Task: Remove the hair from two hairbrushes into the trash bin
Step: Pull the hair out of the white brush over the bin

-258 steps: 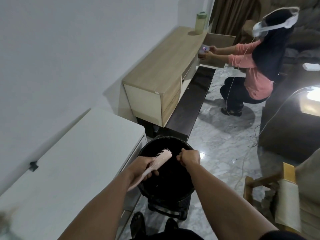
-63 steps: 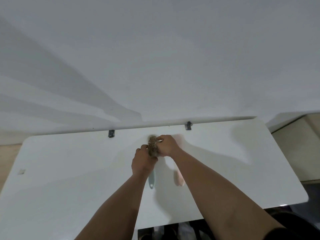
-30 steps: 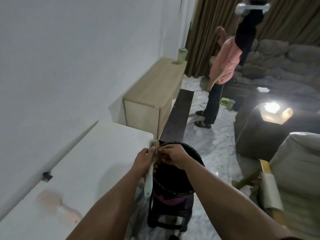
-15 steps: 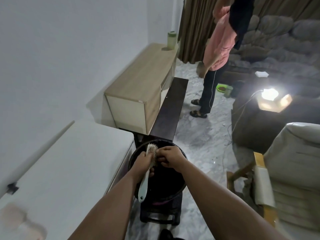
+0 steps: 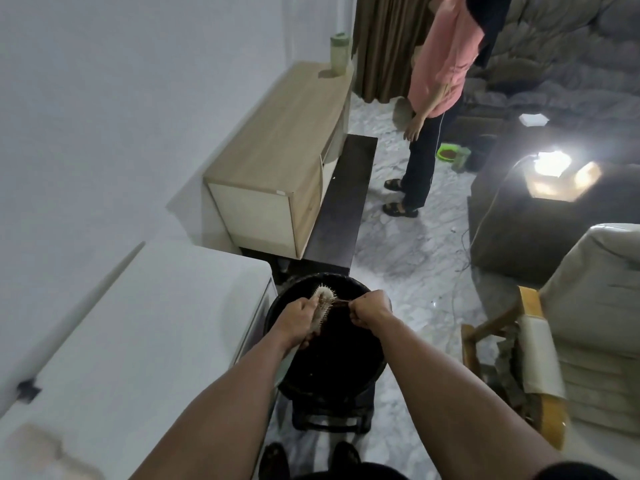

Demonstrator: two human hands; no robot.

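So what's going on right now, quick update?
Left hand grips hairbrush. Right hand pinches hair, pulling it off. Both above trash bin. Nothing in the way.

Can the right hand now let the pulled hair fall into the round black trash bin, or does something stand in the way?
Probably yes. The right hand pinches a brown strand of hair stretched from the pale bristled hairbrush in the left hand, directly over the round black trash bin. Nothing lies between. The strand still looks attached to the bristles.

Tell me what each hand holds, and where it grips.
The left hand grips the hairbrush just below its bristled head. The right hand pinches a clump of hair stretched from the bristles, above the trash bin.
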